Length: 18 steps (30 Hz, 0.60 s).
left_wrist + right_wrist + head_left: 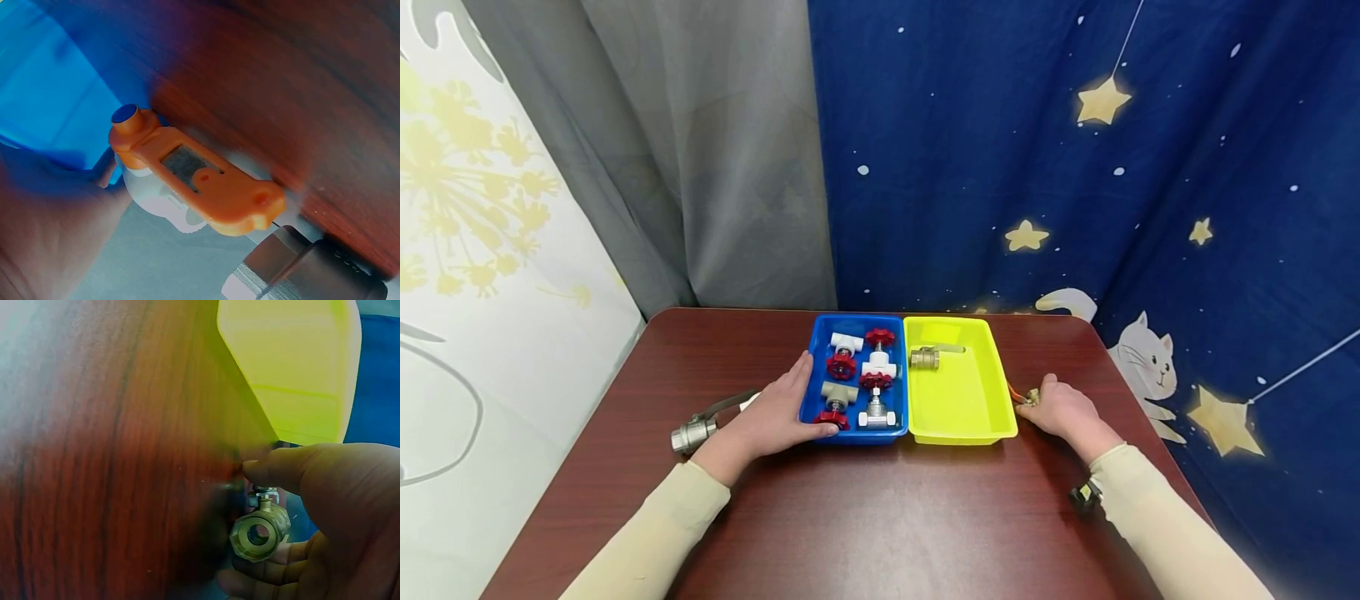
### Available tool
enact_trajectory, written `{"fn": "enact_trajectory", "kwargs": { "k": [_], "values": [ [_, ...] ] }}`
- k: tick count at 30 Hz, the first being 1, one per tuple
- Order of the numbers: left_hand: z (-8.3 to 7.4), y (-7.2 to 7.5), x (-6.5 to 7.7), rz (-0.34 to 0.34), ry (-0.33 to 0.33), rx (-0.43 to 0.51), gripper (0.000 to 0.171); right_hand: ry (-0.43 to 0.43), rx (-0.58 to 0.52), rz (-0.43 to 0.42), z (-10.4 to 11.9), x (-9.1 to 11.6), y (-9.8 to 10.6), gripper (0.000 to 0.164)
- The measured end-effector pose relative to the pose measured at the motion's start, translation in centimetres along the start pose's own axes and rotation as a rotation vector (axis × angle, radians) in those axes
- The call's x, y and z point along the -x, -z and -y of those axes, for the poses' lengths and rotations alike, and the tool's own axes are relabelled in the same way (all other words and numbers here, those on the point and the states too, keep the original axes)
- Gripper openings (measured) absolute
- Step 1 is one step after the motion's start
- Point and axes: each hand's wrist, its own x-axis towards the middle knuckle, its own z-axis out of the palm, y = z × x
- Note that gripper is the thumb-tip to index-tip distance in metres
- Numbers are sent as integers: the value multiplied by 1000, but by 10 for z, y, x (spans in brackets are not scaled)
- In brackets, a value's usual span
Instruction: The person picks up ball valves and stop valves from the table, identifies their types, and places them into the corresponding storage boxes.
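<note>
My left hand [775, 414] rests against the left side of a blue tray [871, 438], fingers along the wall and thumb over the front edge. Inside that tray lie several valves with red handwheels, among them a white one [847, 342] and a grey one [839, 393]. My right hand [1063, 410] holds a brass ball valve [279, 520] by its body, just right of a yellow tray [958, 408]; its orange-red lever [1017, 394] points toward that tray. Another brass ball valve [925, 358] lies in the yellow tray.
Left of my left hand, a steel ball valve [692, 434] with a dark lever lies on the brown table [925, 517]. A white valve with an orange handle [219, 187] sits close by, mostly hidden by that hand in the head view. Curtains [925, 208] hang behind the table.
</note>
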Motion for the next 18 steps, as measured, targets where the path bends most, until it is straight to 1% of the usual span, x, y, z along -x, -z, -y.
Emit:
{"fn": "enact_trajectory", "kwargs": {
  "k": [4,10,15,18],
  "values": [
    [0,0,0,4,7,-1,138,-8,-1,0,0,0,-3,81],
    [-1,1,0,3,9,0,137,-1,-1,-22,-2,-1,-7,81],
    [-1,0,0,5,14,2,137,-3,0,-35,-3,-2,-10,84],
    [0,0,0,4,11,4,138,-7,-6,-45,-4,-3,-13,82]
  ]
}}
